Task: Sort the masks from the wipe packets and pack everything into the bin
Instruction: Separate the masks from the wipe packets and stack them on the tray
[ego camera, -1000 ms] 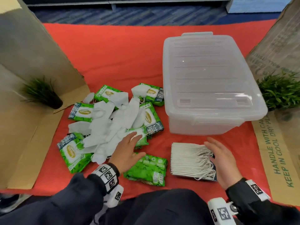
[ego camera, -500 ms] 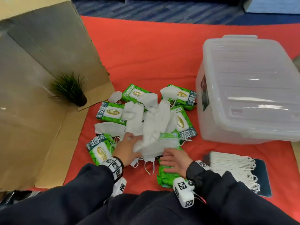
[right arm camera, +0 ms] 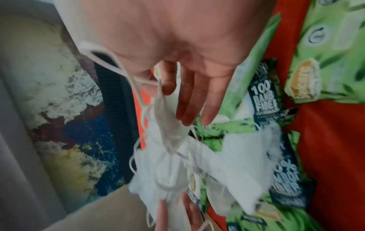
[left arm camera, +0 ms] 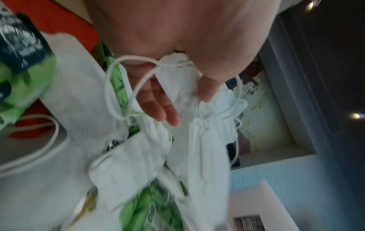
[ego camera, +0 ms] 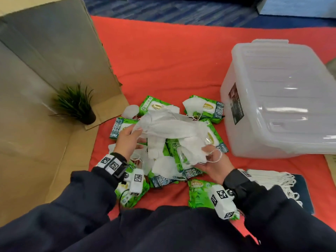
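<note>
Several loose white masks (ego camera: 172, 130) hang in a bunch above the pile, gripped at both ends. My left hand (ego camera: 135, 137) pinches the left end; the left wrist view shows the masks (left arm camera: 207, 140) caught between thumb and fingers (left arm camera: 168, 109). My right hand (ego camera: 207, 157) holds the right end, an ear loop over its fingers (right arm camera: 187, 109), with the masks (right arm camera: 168, 164) hanging past them. Green wipe packets (ego camera: 203, 108) lie scattered underneath on the red cloth, a few masks still among them. The clear bin (ego camera: 281, 99) stands to the right with its lid on.
A neat stack of masks (ego camera: 271, 179) lies on a dark blue pad at the right, near my right sleeve. A small potted plant (ego camera: 76, 104) stands on the brown cardboard (ego camera: 36, 142) that walls the left side. Bare red cloth stretches behind the pile.
My right hand left the neat stack and came over to the pile. Both hands gathered a bunch of loose masks and lifted it off the packets.
</note>
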The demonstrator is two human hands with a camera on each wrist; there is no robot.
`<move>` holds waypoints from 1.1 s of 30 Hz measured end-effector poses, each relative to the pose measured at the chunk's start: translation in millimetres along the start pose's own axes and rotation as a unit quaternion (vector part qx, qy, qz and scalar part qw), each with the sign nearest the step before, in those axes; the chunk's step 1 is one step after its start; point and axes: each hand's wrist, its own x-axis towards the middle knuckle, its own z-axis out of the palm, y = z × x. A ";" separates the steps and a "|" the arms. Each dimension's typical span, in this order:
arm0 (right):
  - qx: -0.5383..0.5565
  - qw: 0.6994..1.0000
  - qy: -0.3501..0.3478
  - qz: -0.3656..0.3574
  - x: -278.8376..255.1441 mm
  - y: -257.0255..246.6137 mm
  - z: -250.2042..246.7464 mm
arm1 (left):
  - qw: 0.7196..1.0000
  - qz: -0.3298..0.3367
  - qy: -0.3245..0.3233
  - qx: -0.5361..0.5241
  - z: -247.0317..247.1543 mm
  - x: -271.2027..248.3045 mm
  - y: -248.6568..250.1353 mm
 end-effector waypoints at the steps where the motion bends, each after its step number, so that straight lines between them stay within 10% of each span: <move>1: 0.003 0.999 0.026 -0.022 -0.2 -5.6 -3.2 | 1.000 -0.003 0.016 0.001 -9.7 4.7 -0.4; 6: -0.135 0.979 0.104 -0.114 -6.9 -20.8 -29.3 | 0.998 0.007 0.046 0.041 -46.5 13.3 -14.7; 13: 0.007 0.975 0.103 -0.194 -26.1 -31.8 -46.1 | 0.972 0.025 0.214 -0.097 -70.6 1.3 -16.4; 22: -0.277 0.907 0.204 -0.241 -8.8 -19.6 -27.7 | 0.988 0.084 -0.024 0.125 -5.9 -35.6 -5.4; 33: -0.033 0.999 0.003 -0.028 -23.6 -35.5 0.0 | 0.994 0.030 -0.088 -0.051 12.4 -52.4 23.9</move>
